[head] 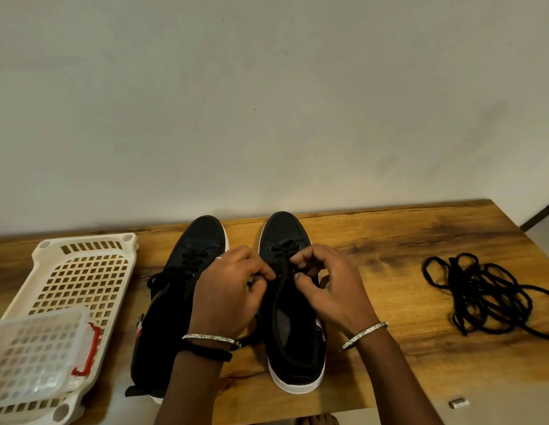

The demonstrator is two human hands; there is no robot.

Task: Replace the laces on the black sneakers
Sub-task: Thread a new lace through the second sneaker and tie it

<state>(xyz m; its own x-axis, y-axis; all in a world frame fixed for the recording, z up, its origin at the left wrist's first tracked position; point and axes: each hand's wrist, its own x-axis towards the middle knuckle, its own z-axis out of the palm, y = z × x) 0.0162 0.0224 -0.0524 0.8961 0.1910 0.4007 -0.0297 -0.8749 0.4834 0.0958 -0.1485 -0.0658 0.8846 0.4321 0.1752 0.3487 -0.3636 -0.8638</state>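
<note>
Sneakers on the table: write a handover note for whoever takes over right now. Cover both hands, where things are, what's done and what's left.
Left hand: pinches the lace at the right sneaker eyelets.
Right hand: pinches the lace from the other side.
Where: both sneakers stand side by side on the table, toes away. Loose laces lie tangled to the right, basket to the left.
Done: left sneaker has a lace through its eyelets; the right one shows lace only in the toe-end rows.
Left: the right sneaker's rows nearer the heel. Whether its lace is going in or coming out cannot be told.
</note>
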